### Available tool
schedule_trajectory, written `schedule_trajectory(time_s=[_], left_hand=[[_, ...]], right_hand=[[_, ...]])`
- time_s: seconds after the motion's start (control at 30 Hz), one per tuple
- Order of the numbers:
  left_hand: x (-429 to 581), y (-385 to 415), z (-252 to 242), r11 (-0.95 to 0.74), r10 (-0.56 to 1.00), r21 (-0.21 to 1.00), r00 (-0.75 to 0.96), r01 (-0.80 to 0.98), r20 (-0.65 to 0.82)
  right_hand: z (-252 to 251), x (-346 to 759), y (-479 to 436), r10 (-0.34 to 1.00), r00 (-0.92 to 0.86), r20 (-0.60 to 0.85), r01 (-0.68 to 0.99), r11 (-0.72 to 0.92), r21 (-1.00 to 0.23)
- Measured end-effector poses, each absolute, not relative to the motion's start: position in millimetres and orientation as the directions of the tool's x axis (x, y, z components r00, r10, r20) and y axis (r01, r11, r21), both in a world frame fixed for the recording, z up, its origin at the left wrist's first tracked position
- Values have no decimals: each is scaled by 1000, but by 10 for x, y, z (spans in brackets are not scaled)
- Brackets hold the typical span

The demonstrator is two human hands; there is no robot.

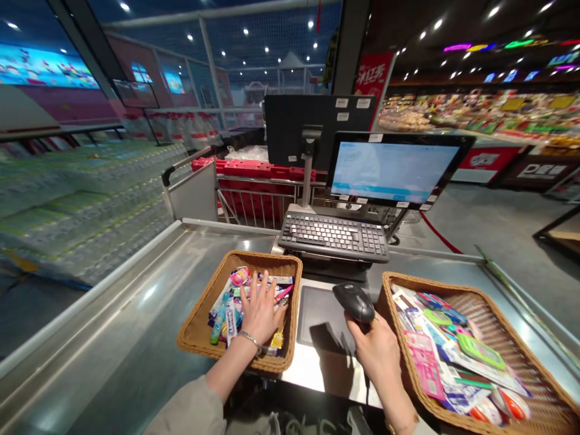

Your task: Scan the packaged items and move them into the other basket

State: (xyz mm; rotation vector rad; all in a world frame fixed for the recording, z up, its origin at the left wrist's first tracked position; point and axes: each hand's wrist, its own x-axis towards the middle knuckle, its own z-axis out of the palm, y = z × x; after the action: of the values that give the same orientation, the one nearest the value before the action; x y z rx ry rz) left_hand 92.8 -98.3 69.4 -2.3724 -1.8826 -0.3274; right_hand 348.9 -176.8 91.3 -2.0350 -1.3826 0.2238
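My left hand (260,308) reaches into a brown woven basket (194,329), its fingers spread over small packaged goods. Among them are a blue-and-white wrapped stick (231,317), a pink round pack (240,276) and a pink pen-like item (283,294). What lies under the palm is hidden. In my right hand (378,347) is a black handheld barcode scanner (354,301), its head pointing up and to the left. The fingers wrap its handle, and a cable hangs below. Right of that hand stands a second woven basket (493,302) with flat packages and a green-framed item (481,351).
A keyboard (335,234) sits behind the baskets, below a lit monitor (394,169) and a dark screen's back (296,130). The metal counter (149,302) has a raised edge. Beyond it are a shopping cart (254,193) and stacked bottle packs (90,205).
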Motion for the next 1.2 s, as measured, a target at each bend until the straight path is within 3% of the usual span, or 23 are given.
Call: schedule_trajectory(time_s=[0.53, 0.87, 1.2], left_hand=[[-6, -497, 484, -112, 991, -231, 126, 966, 47], [-39, -263, 299, -199, 980, -250, 189, 948, -62], [-115, -176, 168, -214, 977, -251, 203, 944, -70]], right_hand=[[833, 3248, -1533, 903, 380, 200, 781, -197, -593], [830, 3198, -1394, 907, 367, 206, 788, -185, -588], [785, 3258, -1336, 904, 400, 153, 762, -235, -604]])
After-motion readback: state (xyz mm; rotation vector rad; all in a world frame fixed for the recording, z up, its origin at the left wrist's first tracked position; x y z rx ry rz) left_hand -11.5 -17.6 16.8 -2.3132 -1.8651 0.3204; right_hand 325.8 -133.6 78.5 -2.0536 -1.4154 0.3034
